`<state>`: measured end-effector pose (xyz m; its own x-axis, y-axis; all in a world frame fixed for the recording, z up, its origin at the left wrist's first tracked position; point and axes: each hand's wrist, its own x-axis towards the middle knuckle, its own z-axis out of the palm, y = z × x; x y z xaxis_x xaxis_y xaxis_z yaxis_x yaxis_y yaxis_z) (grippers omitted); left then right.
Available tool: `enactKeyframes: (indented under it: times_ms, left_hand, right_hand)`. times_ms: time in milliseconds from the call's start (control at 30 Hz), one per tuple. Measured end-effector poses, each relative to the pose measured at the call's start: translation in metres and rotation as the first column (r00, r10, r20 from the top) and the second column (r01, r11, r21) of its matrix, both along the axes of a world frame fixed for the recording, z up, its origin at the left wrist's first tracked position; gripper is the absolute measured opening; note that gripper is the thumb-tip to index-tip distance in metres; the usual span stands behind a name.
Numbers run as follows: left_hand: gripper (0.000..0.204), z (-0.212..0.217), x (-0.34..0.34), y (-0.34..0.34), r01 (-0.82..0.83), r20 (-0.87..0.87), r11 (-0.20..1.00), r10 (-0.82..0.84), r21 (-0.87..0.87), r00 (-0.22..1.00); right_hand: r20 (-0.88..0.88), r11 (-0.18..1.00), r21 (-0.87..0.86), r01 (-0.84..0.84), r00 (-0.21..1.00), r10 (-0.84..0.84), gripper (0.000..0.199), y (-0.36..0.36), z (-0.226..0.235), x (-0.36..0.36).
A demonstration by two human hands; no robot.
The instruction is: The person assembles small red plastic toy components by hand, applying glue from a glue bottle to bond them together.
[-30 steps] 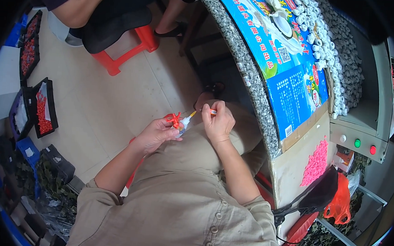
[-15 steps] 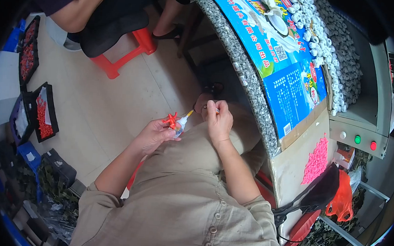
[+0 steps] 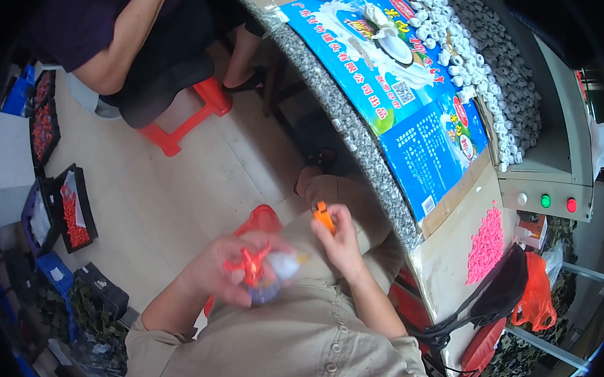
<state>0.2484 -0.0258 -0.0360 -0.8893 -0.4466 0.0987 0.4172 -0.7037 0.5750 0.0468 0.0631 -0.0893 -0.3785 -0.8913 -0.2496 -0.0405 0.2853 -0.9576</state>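
My left hand [image 3: 223,267] is closed around a small shiny red figurine [image 3: 252,263] and a small bottle [image 3: 284,263] with a white top and a thin yellowish tip. Motion smears the bottle, and its see-through lower part [image 3: 264,294] shows below the fingers. Just above my right knee, my right hand [image 3: 343,242] pinches a small orange block-like piece [image 3: 324,218] between thumb and fingers. The two hands are apart, both over my lap.
A granite-edged counter [image 3: 337,89] carries blue printed cardboard [image 3: 416,161], many white pieces [image 3: 484,82] and a pink heap [image 3: 487,247]. Black trays [image 3: 76,208] of red parts lie at left. Another person [image 3: 115,56] sits at upper left by a red stool [image 3: 180,127].
My left hand has come closer to my body with the figurine and bottle. My right hand has moved down from near the bottle tip, and the orange piece now shows. The view has shifted.
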Motion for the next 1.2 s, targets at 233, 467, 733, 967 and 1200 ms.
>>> enactKeyframes:
  times_ms: [233, 467, 733, 967, 1200]
  left_hand:
    - [0.034, 0.029, -0.005, -0.004, 0.149, -0.111, 0.962, -0.178, -0.231, 0.978]
    - [0.043, 0.044, -0.055, 0.020, 0.213, -0.209, 0.977, -0.212, -0.021, 0.955]
    - [0.069, 0.045, -0.107, 0.033, 0.376, 0.023, 0.927, -0.375, -0.012, 0.927]
    - [0.076, 0.066, -0.138, 0.047, 0.445, 0.048, 0.892, -0.443, -0.077, 0.895]
    - [0.077, 0.071, -0.146, 0.053, 0.472, 0.047, 0.881, -0.471, -0.016, 0.881]
  right_hand:
    - [0.015, 0.977, -0.209, -0.042, 0.999, 0.046, 0.024, 0.067, 0.076, -0.021]
    - [-0.518, 0.768, -0.419, 0.484, 0.568, -0.640, 0.019, 0.133, 0.136, -0.079]
    - [-0.741, 0.476, -0.147, 0.867, 0.223, -0.634, 0.025, 0.210, 0.107, -0.124]
    - [-0.995, 0.331, 0.008, 0.944, 0.042, -0.096, 0.031, 0.207, 0.118, -0.147]
    - [-0.588, 0.718, -0.383, 0.582, 0.446, -0.675, 0.020, 0.165, 0.141, -0.094]
